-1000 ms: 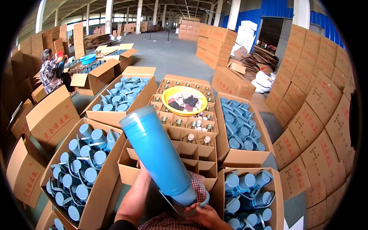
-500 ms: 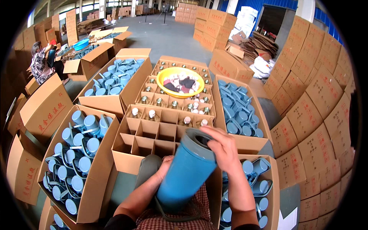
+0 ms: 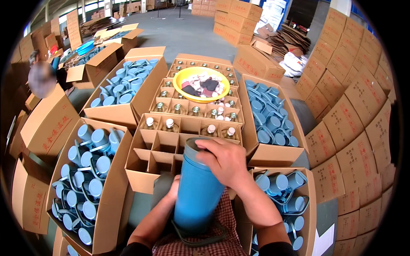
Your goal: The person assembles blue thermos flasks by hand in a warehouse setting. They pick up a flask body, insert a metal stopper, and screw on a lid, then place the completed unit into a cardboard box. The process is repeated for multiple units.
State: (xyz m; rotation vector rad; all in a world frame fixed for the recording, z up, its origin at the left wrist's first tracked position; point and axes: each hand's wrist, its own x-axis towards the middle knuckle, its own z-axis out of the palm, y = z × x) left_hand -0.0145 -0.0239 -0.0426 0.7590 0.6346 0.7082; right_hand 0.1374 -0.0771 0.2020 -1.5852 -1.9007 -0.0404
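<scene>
Far left there's a box (image 3: pixel 112 205) of blue cups (image 3: pixel 89 210), then the left hand (image 3: pixel 174 187) against the blue flask (image 3: pixel 197 192), fingers hidden so can't tell its grip. Flask's in front of the checked apron (image 3: pixel 224 209), more upright than a moment ago. Right hand (image 3: pixel 225 162) has slid over its mouth, gripping the rim (image 3: pixel 191 147), so the top end's getting the attention now.

Tall cylindrical blue casing (image 3: pixel 196 194): solid mid-blue, greyer at the rim
Curved strap-like handle (image 3: pixel 205 243): dark grey-green
Checked cloth apron (image 3: pixel 224 209): dark red and white checks
Cloth sleeves (image 3: pixel 274 248): plain black
Round yellow plastic basin (image 3: pixel 200 100): plain bright yellow
Lidded blue cylindrical flasks (image 3: pixel 103 165): light blue lids
Stacked brown cardboard boxes (image 3: pixel 355 150): red and dark printing
Smooth floor (image 3: pixel 192 36): grey
</scene>
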